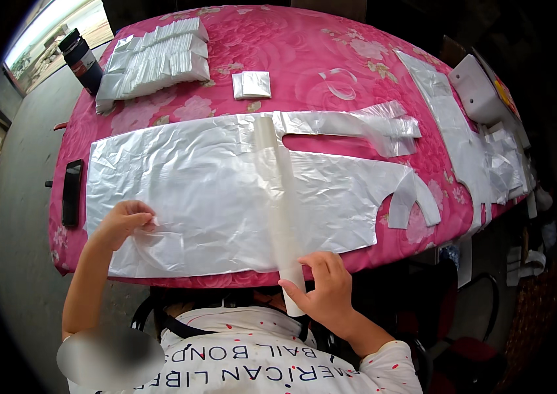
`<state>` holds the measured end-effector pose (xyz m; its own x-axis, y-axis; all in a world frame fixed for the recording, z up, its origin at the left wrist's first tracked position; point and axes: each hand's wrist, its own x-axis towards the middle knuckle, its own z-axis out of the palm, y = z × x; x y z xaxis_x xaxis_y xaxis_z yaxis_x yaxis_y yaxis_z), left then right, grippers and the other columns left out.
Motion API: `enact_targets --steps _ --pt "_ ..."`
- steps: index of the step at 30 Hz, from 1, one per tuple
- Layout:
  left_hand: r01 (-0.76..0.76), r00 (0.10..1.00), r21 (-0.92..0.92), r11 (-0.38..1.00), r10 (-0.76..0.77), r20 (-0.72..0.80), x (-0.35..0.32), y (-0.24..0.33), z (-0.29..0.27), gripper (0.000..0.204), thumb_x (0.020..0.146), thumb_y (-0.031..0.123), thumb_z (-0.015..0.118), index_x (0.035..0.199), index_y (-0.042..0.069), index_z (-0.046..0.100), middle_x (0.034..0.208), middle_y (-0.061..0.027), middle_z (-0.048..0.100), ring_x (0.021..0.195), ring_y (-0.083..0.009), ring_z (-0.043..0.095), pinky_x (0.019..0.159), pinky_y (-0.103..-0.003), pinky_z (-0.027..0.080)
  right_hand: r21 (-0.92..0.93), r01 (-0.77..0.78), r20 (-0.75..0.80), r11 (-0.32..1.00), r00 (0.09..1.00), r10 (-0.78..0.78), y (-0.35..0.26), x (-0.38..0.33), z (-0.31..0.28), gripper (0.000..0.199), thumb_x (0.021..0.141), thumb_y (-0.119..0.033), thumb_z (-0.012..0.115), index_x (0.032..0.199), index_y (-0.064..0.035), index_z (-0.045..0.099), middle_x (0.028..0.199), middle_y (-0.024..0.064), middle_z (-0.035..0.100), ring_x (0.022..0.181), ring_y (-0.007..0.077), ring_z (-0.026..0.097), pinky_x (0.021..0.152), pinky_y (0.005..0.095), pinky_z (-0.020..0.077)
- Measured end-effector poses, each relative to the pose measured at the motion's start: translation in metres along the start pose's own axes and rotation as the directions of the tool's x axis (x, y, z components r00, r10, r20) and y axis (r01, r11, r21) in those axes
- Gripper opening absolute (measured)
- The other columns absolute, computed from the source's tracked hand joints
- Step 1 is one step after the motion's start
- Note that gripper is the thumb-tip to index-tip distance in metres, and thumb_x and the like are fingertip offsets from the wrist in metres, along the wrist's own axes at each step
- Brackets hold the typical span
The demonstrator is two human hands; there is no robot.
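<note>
A thin, shiny white plastic apron (206,177) lies flat across the table, its curved cutouts and straps toward the right. My left hand (126,222) is closed in a pinch on its film near the left front, where a small flap (160,248) is creased. Across the apron, from far to near, runs a slim whitish tube (277,210), slightly blurred; whether film is wound on it I cannot tell. Its near end sticks out past the table edge. My right hand (323,282) grips that end between thumb and fingers.
A pink flowered cloth (291,39) covers the table. Stacked folded plastic packets (160,62) stand far left beside a dark bottle (81,60); two packets (251,85) lie centrally. A phone (72,194) is at left. More plastic sheets (439,98) and a white box (479,92) sit right.
</note>
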<state>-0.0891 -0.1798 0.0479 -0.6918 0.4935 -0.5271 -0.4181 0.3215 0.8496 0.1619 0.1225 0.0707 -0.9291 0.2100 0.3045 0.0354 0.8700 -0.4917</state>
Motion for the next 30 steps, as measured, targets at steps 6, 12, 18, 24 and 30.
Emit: enact_targets --steps 6,12,18,24,30 --pt "0.041 0.953 0.666 0.744 0.17 -0.249 -0.028 0.012 -0.037 0.014 0.076 0.0 0.058 0.09 -0.002 0.059 0.08 -0.0072 0.063 0.075 -0.0162 0.061 0.068 -0.028 0.048 -0.029 -0.382 0.49 0.924 0.8 0.346 0.008 -0.012 0.01 0.052 0.075 -0.052 0.062 0.081 -0.0012 0.058 0.064 0.0138 0.061 0.06 0.0304 0.062 0.055 0.04 0.0481" --pt "-0.374 0.618 0.9 0.223 0.784 0.062 -0.017 0.041 0.062 0.033 0.074 -0.005 0.055 0.106 0.0 0.054 0.111 -0.0142 0.056 0.103 -0.033 0.052 0.088 -0.039 0.043 0.044 -0.51 0.563 0.859 0.723 0.4 0.007 -0.011 0.008 0.05 0.077 -0.048 0.06 0.083 0.0013 0.061 0.069 0.0181 0.063 0.064 0.034 0.062 0.06 0.0399 0.0495" --pt "-0.676 0.649 0.644 0.357 0.703 0.291 0.037 0.006 0.18 0.053 0.08 0.005 0.054 0.129 -0.004 0.037 0.137 -0.0206 0.035 0.127 -0.0362 0.033 0.104 -0.041 0.03 0.061 -0.553 0.637 0.831 0.662 0.395 0.007 -0.014 -0.001 0.047 0.078 -0.046 0.06 0.087 0.0003 0.063 0.071 0.0168 0.064 0.065 0.0306 0.064 0.061 0.0372 0.0498" --pt "-0.596 0.658 0.763 0.249 0.696 0.287 0.053 -0.011 0.203 0.06 0.082 0.014 0.046 0.133 -0.012 0.026 0.14 -0.027 0.025 0.133 -0.0377 0.022 0.109 -0.043 0.018 0.038 -0.592 0.739 0.805 0.559 0.376 0.017 -0.003 -0.008 0.041 0.08 -0.038 0.063 0.094 -0.0001 0.063 0.078 0.0153 0.066 0.071 0.0254 0.066 0.065 0.0316 0.0501" --pt "-0.497 0.698 0.859 0.125 0.645 0.31 0.053 -0.014 0.201 0.062 0.083 0.023 0.04 0.133 -0.013 0.027 0.141 -0.0279 0.023 0.134 -0.0372 0.021 0.11 -0.045 0.015 0.184 -0.473 0.597 0.861 0.75 0.285 0.026 0.076 0.0 0.043 0.083 -0.04 0.061 0.094 0.0017 0.064 0.073 0.0138 0.065 0.064 0.021 0.062 0.061 0.0294 0.048"
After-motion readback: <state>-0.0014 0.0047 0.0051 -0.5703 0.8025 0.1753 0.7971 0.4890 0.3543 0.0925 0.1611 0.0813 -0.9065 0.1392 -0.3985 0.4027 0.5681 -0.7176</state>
